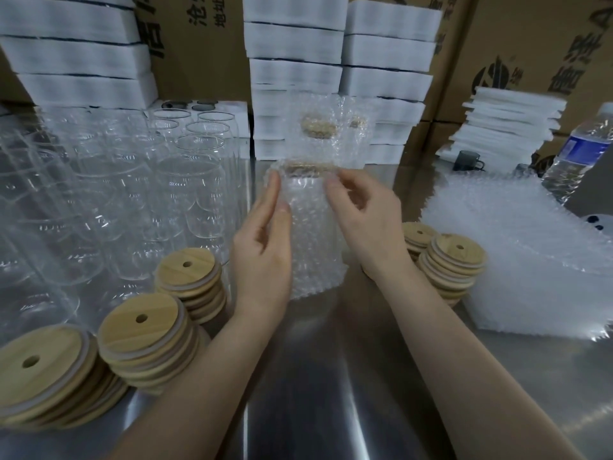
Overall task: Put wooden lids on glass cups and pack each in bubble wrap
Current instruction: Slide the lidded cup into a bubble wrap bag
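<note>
A glass cup with a wooden lid stands upright inside a bubble wrap bag on the steel table, centre of view. My left hand lies flat against the bag's left side, fingers straight. My right hand pinches the bag's top edge by the lid, the other fingers curled. Behind it stand two more wrapped cups. Bare glass cups crowd the left. Stacks of wooden lids with straw holes sit at front left, and more lids are on the right.
A pile of bubble wrap bags lies at right, a water bottle behind it. White foam boxes and cardboard cartons wall the back. A small dark mug sits near stacked foam sheets. Steel table in front.
</note>
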A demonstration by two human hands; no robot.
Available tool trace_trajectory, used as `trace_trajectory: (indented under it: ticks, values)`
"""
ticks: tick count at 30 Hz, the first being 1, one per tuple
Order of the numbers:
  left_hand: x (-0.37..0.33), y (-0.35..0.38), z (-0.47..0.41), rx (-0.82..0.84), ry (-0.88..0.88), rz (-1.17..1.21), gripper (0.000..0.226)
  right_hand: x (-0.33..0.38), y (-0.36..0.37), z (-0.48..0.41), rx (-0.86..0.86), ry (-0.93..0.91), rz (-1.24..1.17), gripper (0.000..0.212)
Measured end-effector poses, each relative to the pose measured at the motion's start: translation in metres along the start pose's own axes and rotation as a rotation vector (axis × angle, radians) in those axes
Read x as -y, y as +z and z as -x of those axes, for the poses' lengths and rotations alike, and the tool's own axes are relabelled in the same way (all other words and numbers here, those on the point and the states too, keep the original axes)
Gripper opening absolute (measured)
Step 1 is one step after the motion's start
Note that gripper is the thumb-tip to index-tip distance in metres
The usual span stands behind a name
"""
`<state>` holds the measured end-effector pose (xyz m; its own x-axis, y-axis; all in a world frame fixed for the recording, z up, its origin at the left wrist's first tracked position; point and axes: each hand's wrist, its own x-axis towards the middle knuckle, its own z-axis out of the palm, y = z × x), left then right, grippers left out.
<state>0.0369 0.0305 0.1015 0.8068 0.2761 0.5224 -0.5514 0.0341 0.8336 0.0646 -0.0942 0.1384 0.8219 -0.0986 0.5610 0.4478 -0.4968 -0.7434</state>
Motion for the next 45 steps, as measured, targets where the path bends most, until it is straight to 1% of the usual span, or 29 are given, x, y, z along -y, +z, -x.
trace_trajectory:
  ticks: [2, 5, 6, 7, 9, 10, 13, 15, 17, 19, 21, 23, 25, 30, 35, 39, 42, 45]
  values:
    - [-0.001, 0.003, 0.000, 0.029, -0.016, 0.027, 0.038, 0.008, 0.003, 0.002, 0.114, 0.067, 0.072, 0.065]
    - [-0.004, 0.003, -0.001, 0.041, -0.044, 0.117, 0.035, 0.015, 0.007, 0.001, 0.211, 0.209, 0.003, 0.101]
    - [-0.004, 0.003, -0.001, 0.040, -0.067, 0.172, 0.036, 0.015, 0.007, 0.000, 0.236, 0.253, -0.030, 0.108]
    - [-0.004, 0.002, -0.002, 0.024, -0.108, 0.242, 0.041, 0.014, 0.007, -0.001, 0.251, 0.284, -0.065, 0.110]
    - [-0.002, -0.001, -0.005, -0.002, -0.219, 0.421, 0.052, 0.012, 0.006, -0.006, 0.249, 0.325, -0.135, 0.106]
    - [-0.002, -0.002, -0.007, 0.005, -0.248, 0.480, 0.051, 0.010, 0.004, -0.009, 0.235, 0.348, -0.156, 0.103]
    - [0.001, -0.002, -0.009, 0.055, -0.241, 0.468, 0.045, 0.003, 0.001, -0.020, 0.184, 0.397, -0.164, 0.090]
    - [0.002, 0.002, -0.005, 0.059, -0.212, 0.361, 0.042, 0.000, -0.001, -0.029, 0.093, 0.425, -0.174, 0.087]
    - [0.006, 0.004, -0.002, 0.074, -0.113, 0.164, 0.041, -0.006, -0.003, -0.043, -0.081, 0.446, -0.183, 0.091]
    - [0.013, 0.005, 0.003, 0.151, -0.012, -0.048, 0.038, -0.015, -0.005, -0.062, -0.236, 0.437, -0.190, 0.095]
    - [0.021, 0.004, 0.006, 0.266, 0.041, -0.245, 0.035, -0.026, -0.004, -0.085, -0.367, 0.430, -0.203, 0.094]
    - [0.027, 0.004, 0.007, 0.380, 0.027, -0.400, 0.033, -0.038, 0.000, -0.105, -0.464, 0.440, -0.194, 0.092]
    - [0.030, 0.004, 0.008, 0.450, -0.031, -0.469, 0.034, -0.051, 0.004, -0.121, -0.511, 0.469, -0.167, 0.093]
    - [0.033, 0.000, 0.008, 0.467, -0.033, -0.496, 0.032, -0.080, 0.011, -0.149, -0.465, 0.517, -0.097, 0.094]
    - [0.040, 0.000, 0.004, 0.403, -0.033, -0.483, 0.030, -0.092, 0.025, -0.168, -0.379, 0.442, -0.043, 0.096]
    - [0.045, 0.000, 0.004, 0.370, -0.039, -0.476, 0.027, -0.095, 0.032, -0.178, -0.341, 0.425, 0.029, 0.098]
    - [0.045, 0.000, 0.003, 0.367, -0.040, -0.481, 0.028, -0.099, 0.035, -0.178, -0.305, 0.462, 0.083, 0.094]
    - [0.044, 0.001, 0.003, 0.373, -0.036, -0.493, 0.030, -0.100, 0.038, -0.175, -0.313, 0.499, 0.067, 0.091]
